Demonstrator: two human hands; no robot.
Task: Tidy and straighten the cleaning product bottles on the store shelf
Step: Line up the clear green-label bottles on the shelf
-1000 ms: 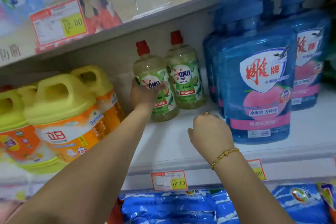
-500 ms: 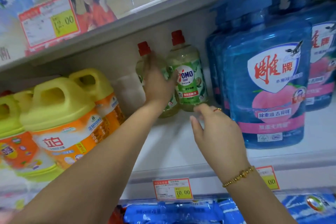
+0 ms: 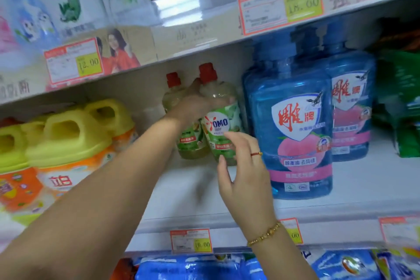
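On the shelf [image 3: 363,179], left hand [image 3: 195,102] clamps the tilted OMO bottle [image 3: 221,125]; right hand [image 3: 245,170], relaxed, touches it.

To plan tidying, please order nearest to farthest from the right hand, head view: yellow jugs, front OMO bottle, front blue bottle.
From right hand:
1. front OMO bottle, just ahead
2. front blue bottle, right
3. yellow jugs, far left

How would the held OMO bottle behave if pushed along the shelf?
The held OMO bottle is tall with a narrow base, so it probably tips easily; it leans in the left hand. It looks nearly full, so likely heavy. Its glossy plastic may slip.
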